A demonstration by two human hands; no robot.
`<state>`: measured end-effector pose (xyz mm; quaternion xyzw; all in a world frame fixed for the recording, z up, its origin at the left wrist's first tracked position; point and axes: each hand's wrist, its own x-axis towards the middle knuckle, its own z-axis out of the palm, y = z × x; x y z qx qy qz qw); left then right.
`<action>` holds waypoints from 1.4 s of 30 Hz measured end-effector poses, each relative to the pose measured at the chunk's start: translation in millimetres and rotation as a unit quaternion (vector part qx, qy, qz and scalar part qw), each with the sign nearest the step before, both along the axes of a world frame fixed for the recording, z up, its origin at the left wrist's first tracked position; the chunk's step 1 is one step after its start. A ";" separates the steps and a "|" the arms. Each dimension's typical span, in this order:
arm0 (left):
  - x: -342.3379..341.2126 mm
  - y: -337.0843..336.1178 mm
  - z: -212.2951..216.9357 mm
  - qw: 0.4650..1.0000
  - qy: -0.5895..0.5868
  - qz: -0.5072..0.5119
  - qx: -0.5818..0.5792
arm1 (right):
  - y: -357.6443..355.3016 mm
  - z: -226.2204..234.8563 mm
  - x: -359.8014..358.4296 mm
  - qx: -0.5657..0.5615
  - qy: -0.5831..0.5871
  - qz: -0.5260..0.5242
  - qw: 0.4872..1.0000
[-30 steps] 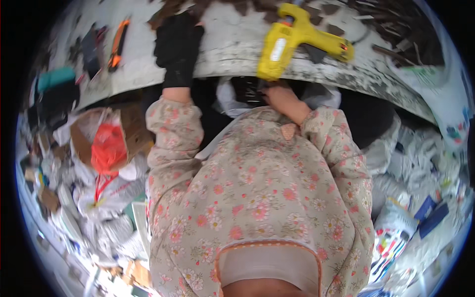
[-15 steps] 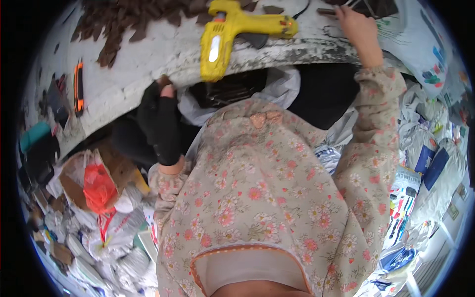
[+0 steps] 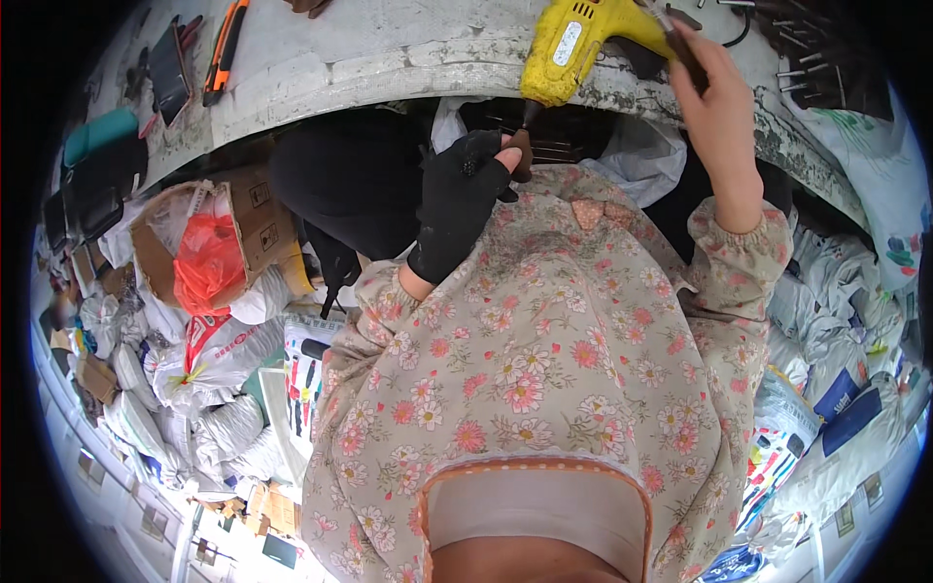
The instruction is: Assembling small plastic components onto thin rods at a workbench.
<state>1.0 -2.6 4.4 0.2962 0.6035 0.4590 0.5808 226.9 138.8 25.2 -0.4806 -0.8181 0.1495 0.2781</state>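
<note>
Currently the left hand (image 3: 457,199), in a black fingerless glove, is low against the flowered smock (image 3: 544,389), just below the edge of the grey, glue-crusted worktable (image 3: 389,58). Thumb and fingers are pinched narrow on a small dark brown piece (image 3: 521,154); its shape is too small to tell. The piece sits right under the handle end of the yellow plastic glue gun (image 3: 575,44), which lies on the table edge with its handle overhanging toward the person. Judgement: the piece is kept close to the body so it stays steady and within reach of the gun.

The bare right hand (image 3: 717,107) reaches up over the table edge, fingers closed around a thin dark stick-like item (image 3: 680,41) beside the gun body. Whether it touches the gun I cannot tell. Judgement: grip is light, fingertip style, suited to a small part.

Around:
- dark metal rods and strips (image 3: 816,49) lie in a loose group on the table, right of the gun, near the right hand.
- orange-handled utility knife (image 3: 225,49) rests far left on the table, well apart from both hands.
- open cardboard box holding a red plastic bag (image 3: 206,260) stands on the floor to the left, among white sacks (image 3: 185,389).
</note>
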 end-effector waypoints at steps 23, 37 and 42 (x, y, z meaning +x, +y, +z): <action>0.3 -0.8 -7.9 0.999 0.018 0.025 0.020 | -10.8 20.5 -22.9 -0.041 -0.112 -0.025 0.993; 0.4 8.8 25.4 0.941 -0.291 0.124 -0.121 | -94.0 60.6 -26.6 -0.344 0.132 0.200 0.908; 2.0 3.1 33.3 0.972 -0.173 0.111 -0.117 | -93.1 77.9 -32.9 -0.323 0.081 0.190 0.924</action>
